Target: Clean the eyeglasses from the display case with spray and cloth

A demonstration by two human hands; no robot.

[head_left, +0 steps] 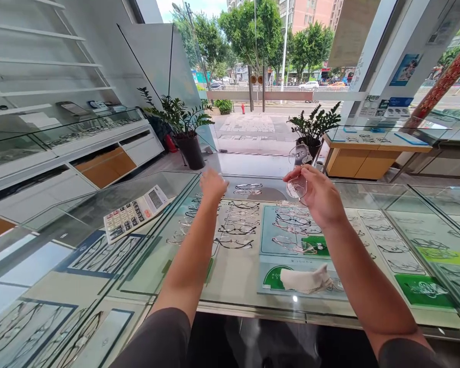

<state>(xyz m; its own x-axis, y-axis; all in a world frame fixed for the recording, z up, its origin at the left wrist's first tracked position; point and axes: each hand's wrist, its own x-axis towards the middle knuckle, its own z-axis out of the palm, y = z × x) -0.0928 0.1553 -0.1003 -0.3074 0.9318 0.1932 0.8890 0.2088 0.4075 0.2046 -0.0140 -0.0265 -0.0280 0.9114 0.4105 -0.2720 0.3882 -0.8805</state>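
My right hand (322,197) is raised above the far part of the glass display counter (233,306). Its fingers pinch a pair of thin-rimmed eyeglasses (296,188) near the bridge, with one lens above the other. Toward the counter's far left side reaches my left hand (213,186); its fingers are smeared by motion, so whether it holds anything is unclear. Rows of eyeglass frames (235,229) lie between and below my hands. A cream cleaning cloth (305,279) rests near the front edge, with another pair of eyeglasses (337,284) partly seen beside it.
A white calculator (136,213) lies on the glass at left. Beyond the counter stand two potted plants (191,148) (308,140) by the glass doors. A wooden-fronted display case (362,158) is at far right, and a long cabinet (111,163) runs along the left wall.
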